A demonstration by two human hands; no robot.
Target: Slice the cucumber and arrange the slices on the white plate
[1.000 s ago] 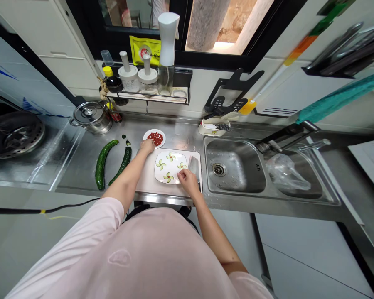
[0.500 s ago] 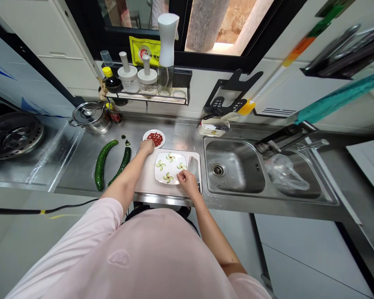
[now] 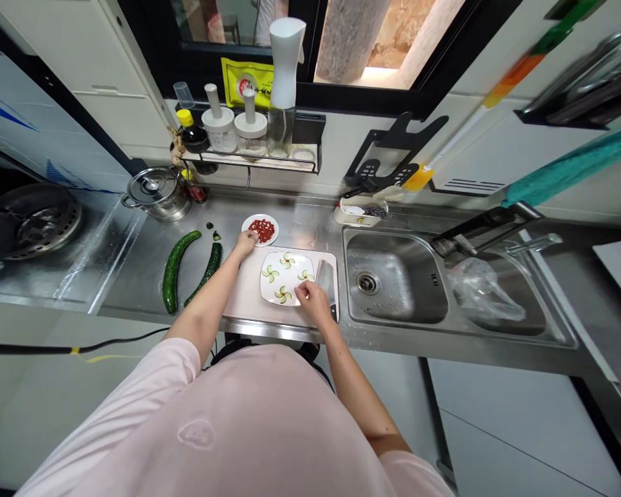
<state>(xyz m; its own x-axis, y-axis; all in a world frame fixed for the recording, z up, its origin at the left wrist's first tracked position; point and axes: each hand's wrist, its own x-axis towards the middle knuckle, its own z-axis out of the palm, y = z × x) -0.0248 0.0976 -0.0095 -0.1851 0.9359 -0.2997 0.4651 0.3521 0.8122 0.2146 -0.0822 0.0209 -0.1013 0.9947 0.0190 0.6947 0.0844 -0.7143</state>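
My left hand (image 3: 245, 244) is at the lower left rim of a small white dish (image 3: 245, 225) of chopped red pieces (image 3: 261, 230). Its fingers are closed; what they hold, if anything, is too small to see. Over the lower right edge of a white plate (image 3: 288, 281) is my right hand (image 3: 313, 302), thumb and fingertips pinched together, with anything between them hidden. Pinwheels of green slices (image 3: 283, 295) with red centres lie on the plate. Plate and knife (image 3: 325, 278) rest on a white cutting board (image 3: 243, 297); the knife lies to the right, partly behind my right hand.
Two cucumbers (image 3: 174, 273) and some green end pieces (image 3: 216, 235) lie on the steel counter at left, near a lidded pot (image 3: 158, 195). The sink (image 3: 393, 276) is on the right, with a plastic bag (image 3: 486, 293) in its second basin. A seasoning rack (image 3: 248, 162) hangs behind.
The whole view has shifted slightly to the right. My left hand stays by the dish of red pieces and has drawn back a little from them. My right hand keeps its place by the plate.
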